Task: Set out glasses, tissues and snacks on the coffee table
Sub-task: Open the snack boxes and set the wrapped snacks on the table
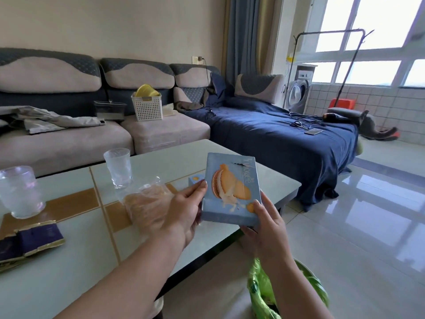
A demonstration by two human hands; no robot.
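I hold a light blue biscuit box (231, 189) upright above the right end of the coffee table (76, 256). My left hand (186, 210) grips its left edge and my right hand (266, 224) grips its lower right corner. A second small blue box (195, 179) peeks out behind it on the table. A clear bag of snacks (147, 203) lies just left of my left hand. Two clear glasses stand on the table: one (118, 168) toward the far edge, one (19, 192) at the left. Dark blue gold-edged packets (27, 242) lie at the near left.
A grey sofa (161, 132) runs behind the table, with a white basket (147, 107) and clothes on it. Its blue-covered section (276, 139) stands close to the table's right end. A green bag (266, 293) sits on the tiled floor (368, 215) below my right arm.
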